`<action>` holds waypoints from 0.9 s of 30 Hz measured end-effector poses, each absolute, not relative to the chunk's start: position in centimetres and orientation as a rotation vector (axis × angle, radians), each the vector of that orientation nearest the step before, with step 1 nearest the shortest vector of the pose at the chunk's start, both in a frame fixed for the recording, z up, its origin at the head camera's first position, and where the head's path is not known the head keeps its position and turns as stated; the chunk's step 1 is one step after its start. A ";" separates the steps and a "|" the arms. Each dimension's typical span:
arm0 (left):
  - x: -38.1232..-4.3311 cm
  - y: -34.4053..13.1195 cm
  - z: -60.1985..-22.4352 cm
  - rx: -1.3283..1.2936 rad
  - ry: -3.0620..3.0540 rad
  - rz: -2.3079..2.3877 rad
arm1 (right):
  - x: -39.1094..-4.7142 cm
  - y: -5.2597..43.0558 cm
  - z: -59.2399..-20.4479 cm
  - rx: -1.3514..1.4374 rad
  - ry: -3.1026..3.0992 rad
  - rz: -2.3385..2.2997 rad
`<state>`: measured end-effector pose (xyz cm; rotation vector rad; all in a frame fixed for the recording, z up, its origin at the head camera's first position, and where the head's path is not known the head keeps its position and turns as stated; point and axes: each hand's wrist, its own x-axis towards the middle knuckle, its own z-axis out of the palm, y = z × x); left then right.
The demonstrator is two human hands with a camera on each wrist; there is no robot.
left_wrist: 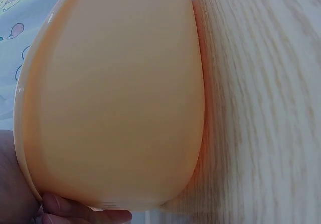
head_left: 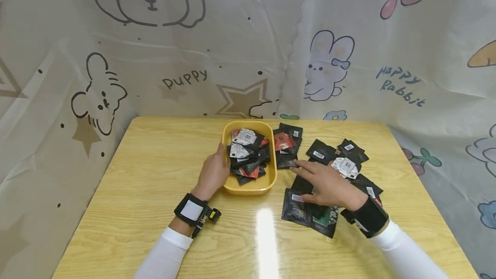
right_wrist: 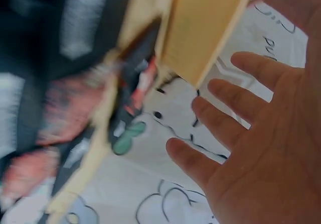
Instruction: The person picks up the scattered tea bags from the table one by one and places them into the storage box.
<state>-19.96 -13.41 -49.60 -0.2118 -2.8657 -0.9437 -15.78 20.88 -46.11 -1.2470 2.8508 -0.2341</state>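
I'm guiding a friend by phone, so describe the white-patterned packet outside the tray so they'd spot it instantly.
On the wood-grain table, go right from the yellow tray, past the red packet beside it, to the spread of black packets. Just beyond the right hand lies the white-patterned packet, its pale face unlike its mostly black neighbours.

A yellow tub [head_left: 249, 190] stands toward the far side of a wooden table [head_left: 155, 201], with black, red and white packets [head_left: 248, 158] heaped inside. The left hand [head_left: 215, 170] holds its left side. Just right of the tub lies a small cluster of packets [head_left: 284, 142] — dark, one red. Farther right, the right hand [head_left: 329, 184], fingers spread, is over a larger pile [head_left: 296, 212] — mostly black, one white packet [head_left: 345, 167] near its far side. Behind hangs a cartoon-printed cloth [head_left: 248, 33].
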 end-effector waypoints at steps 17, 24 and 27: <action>-20.1 -13.5 -49.8 -0.212 -2.866 -0.974 | -11.0 20.2 -50.3 -1.253 2.704 -0.256; -20.1 -13.5 -49.8 -0.207 -2.869 -0.964 | -11.4 19.5 -50.1 -1.248 2.777 -0.223; -20.1 -13.6 -49.8 -0.207 -2.864 -0.958 | -11.9 19.4 -50.0 -1.281 2.874 -0.155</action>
